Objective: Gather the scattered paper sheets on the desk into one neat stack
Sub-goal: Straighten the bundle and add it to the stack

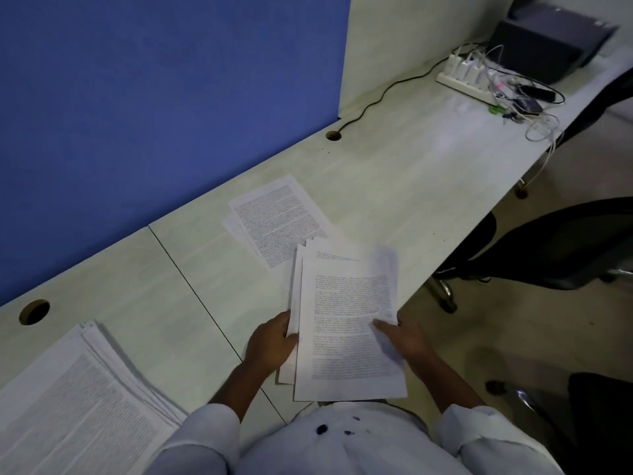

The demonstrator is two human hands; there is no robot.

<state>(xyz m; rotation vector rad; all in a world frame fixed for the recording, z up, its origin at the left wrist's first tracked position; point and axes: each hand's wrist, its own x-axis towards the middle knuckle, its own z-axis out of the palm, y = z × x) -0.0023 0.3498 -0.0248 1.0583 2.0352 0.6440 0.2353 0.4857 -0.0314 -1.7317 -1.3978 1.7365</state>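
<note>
Both hands hold a loose bundle of printed sheets (346, 323) in front of my chest, above the desk's front edge. My left hand (270, 344) grips the bundle's left edge, its thumb curled over the paper. My right hand (406, 341) holds the right edge with the thumb lying on the top page. The sheets in the bundle are fanned and uneven. A few more printed sheets (277, 221) lie overlapped on the pale desk (394, 173) just beyond the bundle. A thick, slightly fanned stack of paper (82, 399) lies at the desk's near left.
A blue partition (154, 97) runs along the desk's back edge. Two cable holes (34, 311) (333, 135) are cut in the desk. A power strip with tangled cables (479, 75) and a dark device (544, 39) sit far right. A black chair (561, 245) stands on the right.
</note>
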